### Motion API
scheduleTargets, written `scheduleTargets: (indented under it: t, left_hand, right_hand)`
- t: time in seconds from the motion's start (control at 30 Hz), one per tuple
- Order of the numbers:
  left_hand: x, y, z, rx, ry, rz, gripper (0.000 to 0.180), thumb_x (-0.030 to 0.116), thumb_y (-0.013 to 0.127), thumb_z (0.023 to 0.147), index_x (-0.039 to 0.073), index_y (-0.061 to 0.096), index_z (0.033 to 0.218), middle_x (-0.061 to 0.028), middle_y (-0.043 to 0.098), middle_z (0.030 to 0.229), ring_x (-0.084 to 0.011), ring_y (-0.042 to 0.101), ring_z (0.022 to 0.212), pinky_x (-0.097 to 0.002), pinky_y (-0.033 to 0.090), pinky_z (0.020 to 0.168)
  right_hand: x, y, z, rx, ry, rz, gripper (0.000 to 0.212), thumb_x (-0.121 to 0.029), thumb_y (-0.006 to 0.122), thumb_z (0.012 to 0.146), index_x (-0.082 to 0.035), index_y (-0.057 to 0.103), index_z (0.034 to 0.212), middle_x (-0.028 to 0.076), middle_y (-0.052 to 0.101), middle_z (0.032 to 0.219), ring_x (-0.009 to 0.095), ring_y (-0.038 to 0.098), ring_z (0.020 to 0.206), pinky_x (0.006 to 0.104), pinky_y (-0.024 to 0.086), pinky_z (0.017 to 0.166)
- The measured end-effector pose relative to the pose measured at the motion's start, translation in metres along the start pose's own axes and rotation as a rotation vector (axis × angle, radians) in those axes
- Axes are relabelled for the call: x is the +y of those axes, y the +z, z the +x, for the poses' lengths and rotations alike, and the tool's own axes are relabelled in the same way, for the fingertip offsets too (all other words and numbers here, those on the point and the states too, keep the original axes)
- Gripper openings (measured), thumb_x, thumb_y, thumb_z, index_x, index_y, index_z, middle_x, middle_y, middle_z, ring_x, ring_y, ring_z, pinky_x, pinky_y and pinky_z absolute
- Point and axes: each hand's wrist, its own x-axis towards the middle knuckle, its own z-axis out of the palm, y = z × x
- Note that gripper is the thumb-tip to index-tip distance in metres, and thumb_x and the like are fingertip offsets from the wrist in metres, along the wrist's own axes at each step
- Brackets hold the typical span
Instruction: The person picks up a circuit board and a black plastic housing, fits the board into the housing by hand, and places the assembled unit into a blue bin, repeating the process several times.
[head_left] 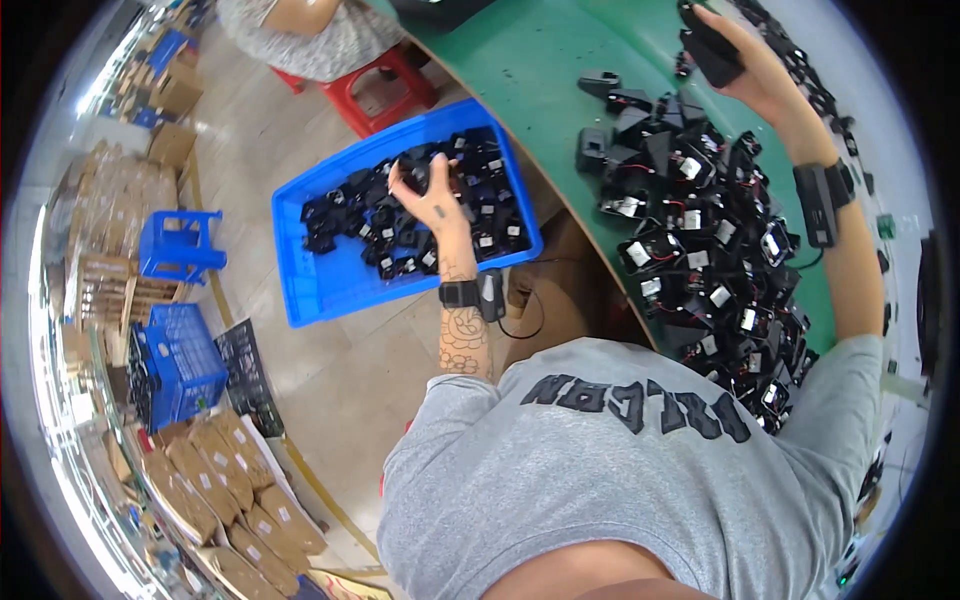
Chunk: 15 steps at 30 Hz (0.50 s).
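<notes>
On the left, my left hand [432,200] is over the blue plastic bin [345,302]. Its thumb and fingers curve around a black plastic housing [415,166], which blends into similar parts below. My right hand [765,85] is raised at the upper right, above the far side of the green table [540,90]. Its fingers are closed on a dark, flat-sided plastic housing [712,52]. Between my arms, a large heap of black housings [695,225] covers part of the table; many show white-labelled blocks and thin red wires.
A person on a red stool [375,100] sits beyond the bin. A blue stool [182,245] and a blue crate [188,365] stand on the floor at left, near stacked brown packages [235,490]. The table's curved edge [575,210] runs between bin and heap.
</notes>
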Motion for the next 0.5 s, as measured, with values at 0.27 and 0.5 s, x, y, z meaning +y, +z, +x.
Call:
scheduleTargets:
  t: [0.27, 0.5]
  left_hand:
    - [-0.13, -0.199, 0.038, 0.038, -0.386, 0.312, 0.086, 0.017, 0.079, 0.067, 0.009, 0.027, 0.135, -0.0141, 0.056, 0.104, -0.025, 0.058, 0.086, -0.0388, 0.052, 0.071]
    - [-0.15, -0.18, 0.029, 0.055, -0.571, 0.704, 0.087, 0.024, 0.079, 0.063, 0.012, 0.035, 0.137, -0.0179, 0.057, 0.115, -0.0307, 0.059, 0.097, -0.0424, 0.051, 0.077]
  right_hand:
    - [0.145, 0.192, 0.043, -0.911, -0.849, -0.875, 0.071, -0.001, 0.073, 0.066, -0.002, 0.047, 0.131, 0.016, 0.06, 0.116, 0.026, 0.06, 0.105, 0.0339, 0.048, 0.089]
    - [0.391, 0.231, 0.057, 0.088, 0.151, -0.99, 0.033, -0.022, 0.068, 0.075, -0.001, 0.064, 0.1, 0.025, 0.064, 0.101, 0.04, 0.061, 0.098, 0.0445, 0.049, 0.083]
